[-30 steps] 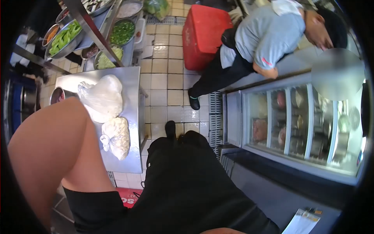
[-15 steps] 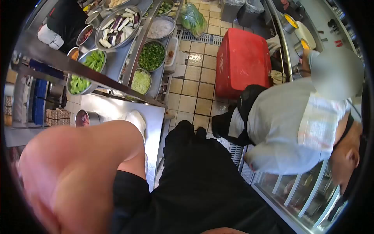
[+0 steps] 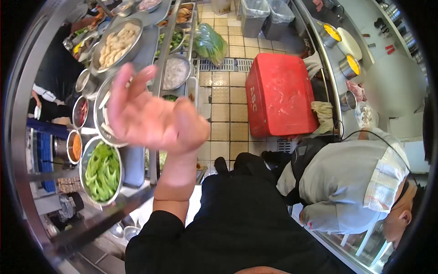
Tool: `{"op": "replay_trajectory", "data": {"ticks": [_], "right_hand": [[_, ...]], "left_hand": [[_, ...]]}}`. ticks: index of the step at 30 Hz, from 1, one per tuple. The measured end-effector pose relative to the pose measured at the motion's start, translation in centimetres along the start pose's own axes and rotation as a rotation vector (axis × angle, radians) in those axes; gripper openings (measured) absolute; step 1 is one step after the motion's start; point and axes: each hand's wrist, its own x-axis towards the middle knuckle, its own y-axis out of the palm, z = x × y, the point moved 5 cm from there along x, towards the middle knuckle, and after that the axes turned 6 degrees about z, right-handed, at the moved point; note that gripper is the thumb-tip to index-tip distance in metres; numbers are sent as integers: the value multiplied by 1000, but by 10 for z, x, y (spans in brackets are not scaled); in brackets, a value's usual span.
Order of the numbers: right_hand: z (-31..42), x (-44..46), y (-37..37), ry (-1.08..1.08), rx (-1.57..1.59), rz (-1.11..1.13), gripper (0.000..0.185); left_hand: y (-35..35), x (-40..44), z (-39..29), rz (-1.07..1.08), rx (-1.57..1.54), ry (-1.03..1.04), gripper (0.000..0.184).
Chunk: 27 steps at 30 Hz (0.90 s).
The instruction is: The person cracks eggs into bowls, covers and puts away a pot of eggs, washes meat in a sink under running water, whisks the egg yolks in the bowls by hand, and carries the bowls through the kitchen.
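My left hand (image 3: pixel 150 109) is raised over the shelves of food at the left, palm showing, fingers partly curled and apart, with nothing in it. Behind it a metal bowl (image 3: pixel 99 114) of pale strips is largely covered. Just above the fingers is a bowl of pale, lumpy pieces (image 3: pixel 119 44). Cut green vegetables (image 3: pixel 102 171) fill a colander-like bowl below and left of the hand. To the hand's right sits a bowl of whitish food (image 3: pixel 176 73). My right hand does not show.
A metal rail (image 3: pixel 107 214) crosses below my hand. A red cooler (image 3: pixel 280 96) and a bag of greens (image 3: pixel 211 44) stand on the tiled floor. At the right a co-worker (image 3: pixel 342 182) in grey bends beside a glass-fronted fridge (image 3: pixel 360 242). A counter with metal pots (image 3: pixel 349 66) runs behind.
My left arm has swung up and forward, bringing the hand into view over the bowls. The view has moved from the steel table with white bags toward the shelves. The co-worker has bent over.
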Motion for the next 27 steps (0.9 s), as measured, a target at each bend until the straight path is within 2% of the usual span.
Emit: {"op": "replay_trajectory", "data": {"ticks": [2,3,5,6,8,10,17,19,20,21,24,26,27], "right_hand": [[6,-3,1,33,-16,-3,35],[9,-1,4,49,-9,1,35],[15,7,7,85,-19,6,35],[20,13,9,100,-23,13,35],[36,34,11,133,-10,26,35],[49,53,15,165,-1,44,35],[114,109,35,238,1,158,35],[132,123,44,253,3,192,35],[143,130,49,246,10,211,35],[155,142,54,211,20,241,35],[178,192,76,-127,179,489,35],[256,184,52,484,253,186,34],[326,162,42,457,159,117,36]], "left_hand": [[30,-20,53,-32,-32,-142,63],[43,-28,76,-40,-37,-143,63],[69,-47,136,-69,-9,-428,60],[80,-53,160,-71,-17,-433,60],[120,-66,236,-111,-33,-693,57],[148,-71,285,-87,-53,-700,56],[221,-70,424,222,-25,-828,52],[236,-74,458,467,18,-892,47],[238,-75,473,490,3,-898,47],[245,-77,489,618,-13,-952,44],[263,-86,540,943,11,-1044,39],[277,-93,577,1135,42,-1030,41],[285,-96,596,1163,9,-1019,41]]}}
